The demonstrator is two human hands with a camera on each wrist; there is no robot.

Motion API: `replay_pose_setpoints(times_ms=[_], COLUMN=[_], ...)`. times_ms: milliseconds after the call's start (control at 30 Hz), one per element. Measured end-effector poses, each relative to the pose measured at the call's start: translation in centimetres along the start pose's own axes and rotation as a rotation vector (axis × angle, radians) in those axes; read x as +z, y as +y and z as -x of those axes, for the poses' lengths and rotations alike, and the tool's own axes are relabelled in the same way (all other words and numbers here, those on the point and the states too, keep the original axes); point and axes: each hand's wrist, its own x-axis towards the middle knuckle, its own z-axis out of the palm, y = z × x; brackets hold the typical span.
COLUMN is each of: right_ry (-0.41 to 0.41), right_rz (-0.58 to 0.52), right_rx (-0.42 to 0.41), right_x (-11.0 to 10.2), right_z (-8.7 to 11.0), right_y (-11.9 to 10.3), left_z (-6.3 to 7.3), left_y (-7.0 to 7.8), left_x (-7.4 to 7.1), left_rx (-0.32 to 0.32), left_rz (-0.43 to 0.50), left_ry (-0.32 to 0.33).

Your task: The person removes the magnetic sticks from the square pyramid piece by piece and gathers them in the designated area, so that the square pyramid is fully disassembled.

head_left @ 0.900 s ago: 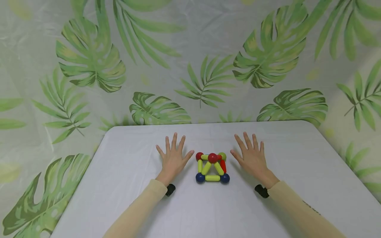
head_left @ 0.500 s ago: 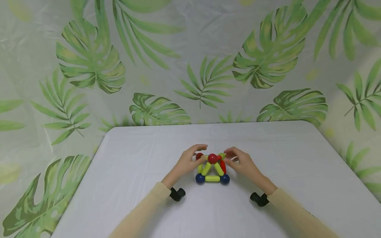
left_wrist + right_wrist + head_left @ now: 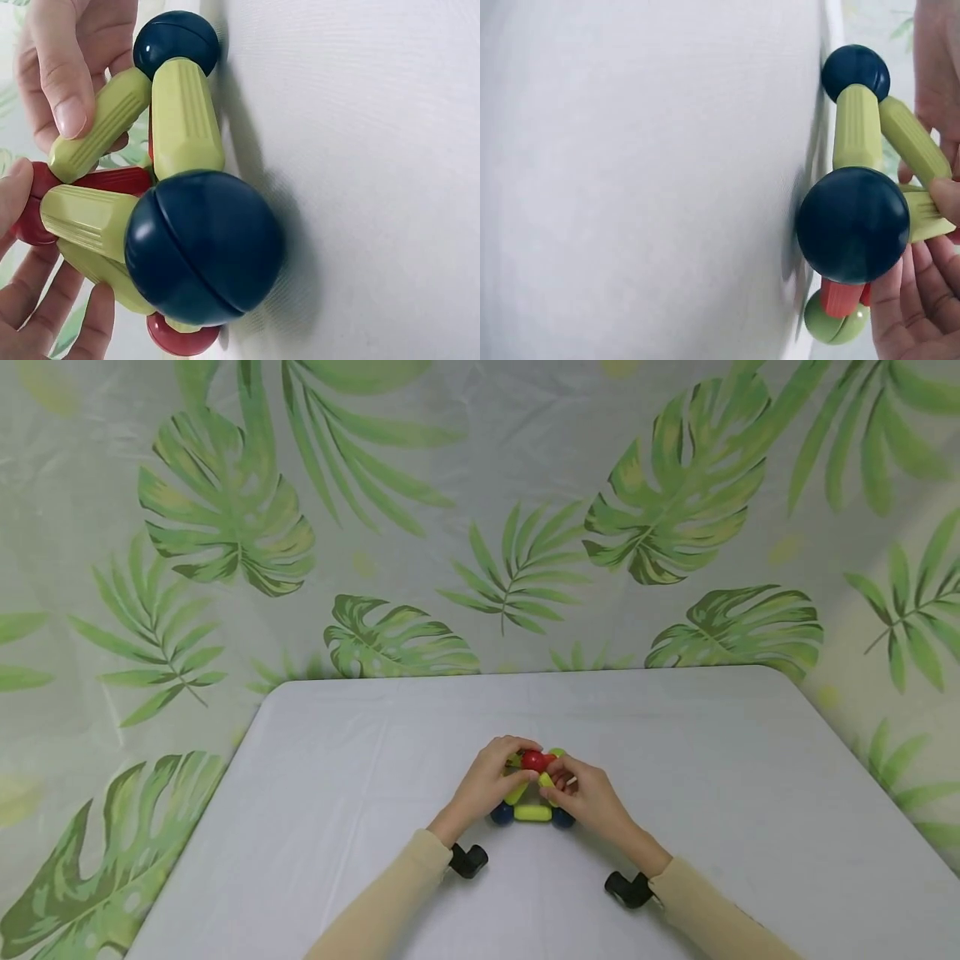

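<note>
Toy frame (image 3: 532,812) on a white table (image 3: 375,743)

We see the toy frame near the middle of the table, with its two blue balls (image 3: 206,247) low at the front. We think it is light and hard, and smooth enough to slip a little. The sticks should not bend, but the joins may pop apart under a tug. Good spots to hold are a ball or the middle of a stick.

The front bottom stick (image 3: 857,131) runs left to right, and we take that line as its long way. Two slanted sticks (image 3: 86,217) lean up from the blue balls toward the red top ball (image 3: 533,762), so the frame points up. A green ball (image 3: 825,324) sits at the back on the right.

The left hand (image 3: 487,781) holds the red top ball with thumb and fingers. The right hand (image 3: 592,797) pinches the slanted stick on its own side. We cannot tell if that stick's top end touches the ball.

Behind the table we see a sheet (image 3: 517,572) with green leaves.
</note>
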Motion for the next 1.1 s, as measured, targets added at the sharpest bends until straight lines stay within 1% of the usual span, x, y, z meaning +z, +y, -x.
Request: replay_pose_setpoints(times_ms=[133,200,267,333,400,433,533,600,667,800,867,933,1100], right_ry=[0.003,-0.011,-0.007,0.022,0.049,0.048,-0.020,-0.068,-0.088,-0.075,-0.071,-0.067,-0.051], right_rz=[-0.023,-0.044,-0.072,-0.095,-0.097,-0.086,-0.057,-0.043,-0.053,-0.074,-0.081,-0.081,-0.078], right_rx=[0.001,0.011,0.029,0.046,0.058,0.061,0.064,0.072,0.087,0.111,0.121,0.128,0.157], right_x=[-0.3,-0.6,-1.1,-1.4,-1.7,-1.8,-1.9,-1.7,-1.4,-0.9,-0.6,-0.5,-0.1], right_z=[0.1,0.1,0.0,-0.3,-0.6,-0.8,-1.2,-1.3,-1.3,-1.1,-1.0,-1.0,-0.9], right_y=[-0.4,-0.6,-0.6,-0.5,-0.4,-0.3,0.3,0.6,0.8,0.4,0.1,-0.1,-0.5], left_z=[-0.3,-0.5,-0.8,-0.9,-1.1,-1.1,-1.2,-1.3,-1.3,-1.3,-1.4,-1.5,-1.7], left_y=[-0.3,-0.6,-0.9,-1.1,-1.4,-1.5,-1.9,-2.0,-2.0,-1.8,-1.6,-1.5,-1.7], left_x=[-1.0,-1.5,-1.9,-2.1,-2.2,-2.3,-2.4,-2.3,-2.1,-1.6,-1.4,-1.4,-1.8], left_rx=[0.042,0.062,0.072,0.073,0.068,0.066,0.067,0.067,0.057,0.006,-0.016,-0.025,-0.016], left_rz=[0.049,0.081,0.109,0.138,0.184,0.209,0.272,0.279,0.247,0.122,0.087,0.079,0.107], left_ry=[-0.006,-0.029,-0.082,-0.134,-0.192,-0.217,-0.256,-0.252,-0.232,-0.196,-0.175,-0.159,-0.145])
